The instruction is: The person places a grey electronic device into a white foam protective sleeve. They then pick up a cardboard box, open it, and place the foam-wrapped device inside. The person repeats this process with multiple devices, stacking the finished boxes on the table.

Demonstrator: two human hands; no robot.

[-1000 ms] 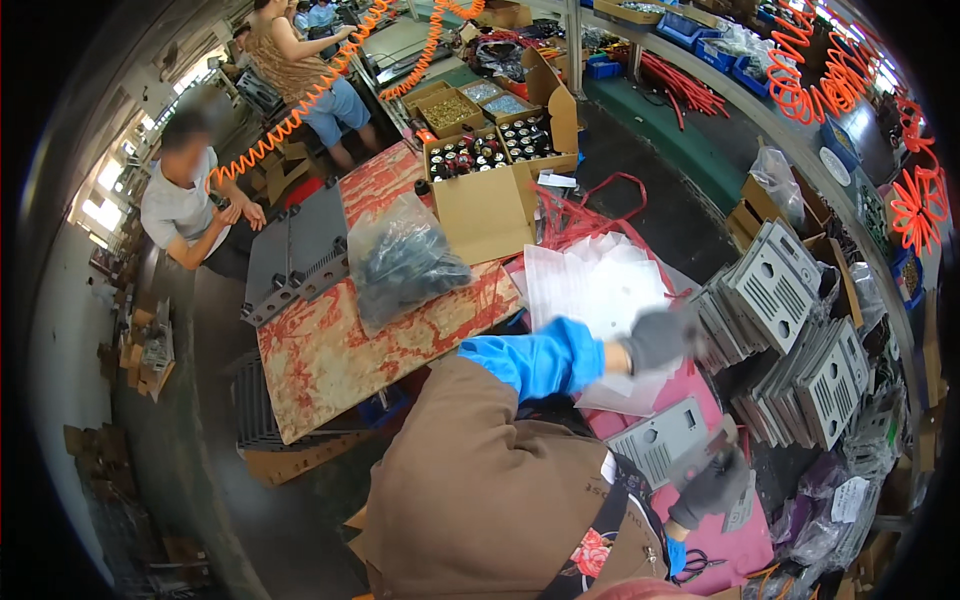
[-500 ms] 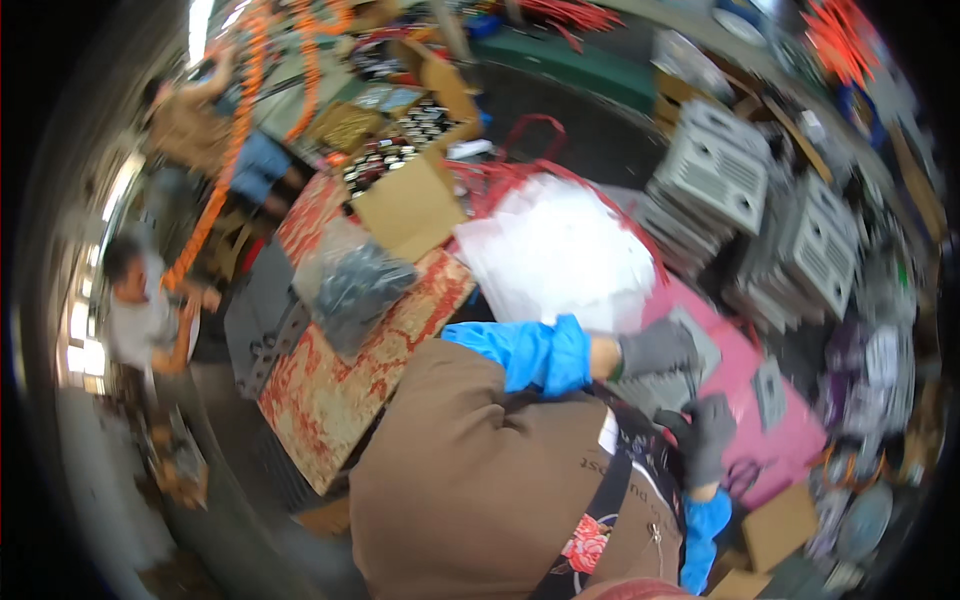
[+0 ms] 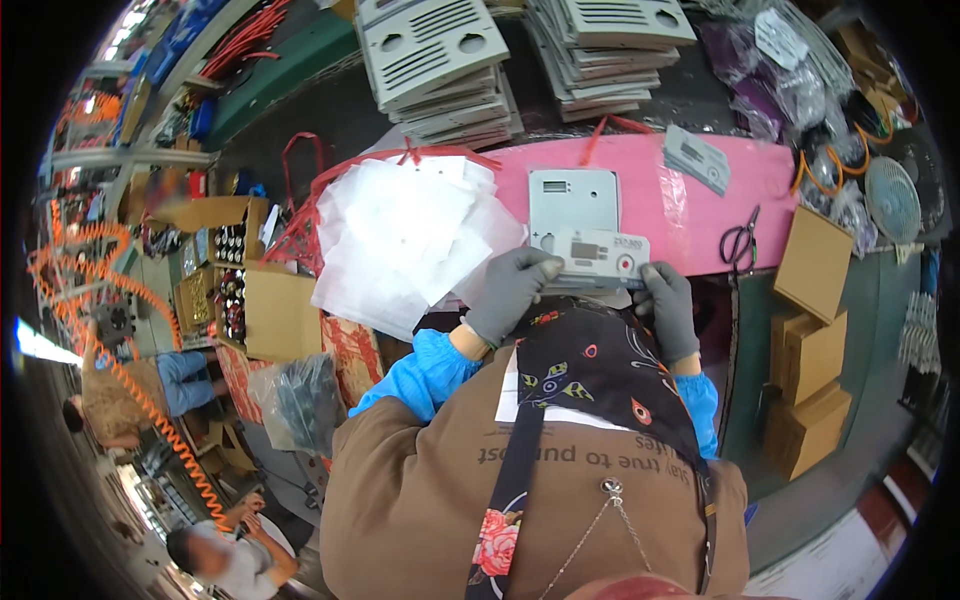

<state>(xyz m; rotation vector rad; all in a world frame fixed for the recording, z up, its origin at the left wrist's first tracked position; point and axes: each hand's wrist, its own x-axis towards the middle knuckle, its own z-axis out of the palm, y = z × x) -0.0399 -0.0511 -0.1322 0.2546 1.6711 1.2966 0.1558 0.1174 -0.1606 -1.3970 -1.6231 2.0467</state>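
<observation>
Gray-gloved, my left hand pinches the left end of a small silver-grey printed faceplate sheet. My right hand, in a matching glove, grips its right end near a round red mark. The faceplate sheet is held over the lower part of a light grey flat panel with cutouts, lying on the pink table cover. Farther right lies a small stack of similar faceplate sheets. A loose heap of white sheets spreads to the left of my left hand.
Slotted grey panels are piled in two stacks at the back. Black scissors lie at the right edge of the pink cover, near cardboard boxes. Left are an open carton and a seated co-worker.
My view has swung round toward the pink cover. My hands, earlier apart with the left over the grey panel, now both hold the faceplate sheet between them.
</observation>
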